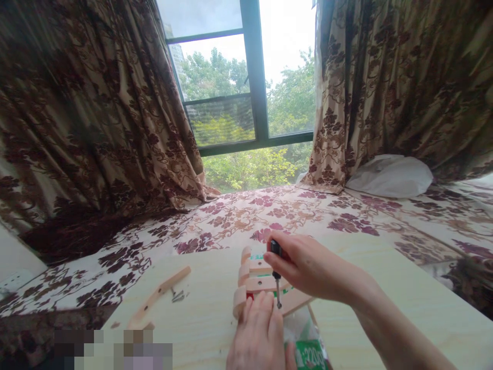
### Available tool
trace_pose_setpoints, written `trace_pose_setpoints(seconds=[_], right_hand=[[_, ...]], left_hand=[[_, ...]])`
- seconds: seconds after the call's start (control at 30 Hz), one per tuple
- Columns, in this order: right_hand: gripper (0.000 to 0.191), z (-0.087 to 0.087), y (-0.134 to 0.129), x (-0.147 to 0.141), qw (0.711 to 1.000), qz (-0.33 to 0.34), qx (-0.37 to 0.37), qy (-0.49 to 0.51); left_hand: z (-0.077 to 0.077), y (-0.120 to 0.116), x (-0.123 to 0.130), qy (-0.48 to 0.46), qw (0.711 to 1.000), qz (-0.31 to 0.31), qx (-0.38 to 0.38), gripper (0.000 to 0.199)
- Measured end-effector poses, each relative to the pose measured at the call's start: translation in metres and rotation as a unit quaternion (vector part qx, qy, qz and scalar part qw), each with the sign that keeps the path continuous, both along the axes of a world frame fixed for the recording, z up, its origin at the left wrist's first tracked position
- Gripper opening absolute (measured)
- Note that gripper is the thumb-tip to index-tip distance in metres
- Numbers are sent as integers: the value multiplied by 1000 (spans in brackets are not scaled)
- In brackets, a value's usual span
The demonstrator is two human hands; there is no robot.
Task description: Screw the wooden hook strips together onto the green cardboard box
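My right hand [300, 259] is closed around the black handle of a screwdriver [276, 254]. Its shaft points down to a screw [279, 304] in the nearest of several pale wooden slats [296, 302]. These slats lie side by side, with rounded ends at the left and dark holes along them. My left hand [258, 334] presses its fingers over the nearest slat, just left of the screwdriver tip, and steadies it; its thumb shows at the right. Under the slats is a clear and green package [311, 354] printed "220g", partly hidden.
On the light wooden board [200, 318], a loose wooden piece with holes [165, 285] lies at the left beside several screws [178, 296]. Behind it spreads floral cloth [269, 205]. A white bag [391, 176] rests at the back right, near the curtains and window.
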State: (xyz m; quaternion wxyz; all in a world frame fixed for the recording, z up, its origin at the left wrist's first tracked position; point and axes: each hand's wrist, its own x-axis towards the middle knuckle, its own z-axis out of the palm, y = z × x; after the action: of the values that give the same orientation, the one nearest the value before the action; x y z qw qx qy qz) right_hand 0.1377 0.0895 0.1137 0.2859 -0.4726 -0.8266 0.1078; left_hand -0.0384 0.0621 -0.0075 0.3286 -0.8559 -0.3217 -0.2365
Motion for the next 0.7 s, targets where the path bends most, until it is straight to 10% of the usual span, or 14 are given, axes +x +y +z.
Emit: trace_pose_setpoints(seconds=[0.7], right_hand=[[16, 3, -16, -6, 999, 11, 23, -43]], left_hand=[[-34, -2, 15, -183, 982, -15, -47, 39]])
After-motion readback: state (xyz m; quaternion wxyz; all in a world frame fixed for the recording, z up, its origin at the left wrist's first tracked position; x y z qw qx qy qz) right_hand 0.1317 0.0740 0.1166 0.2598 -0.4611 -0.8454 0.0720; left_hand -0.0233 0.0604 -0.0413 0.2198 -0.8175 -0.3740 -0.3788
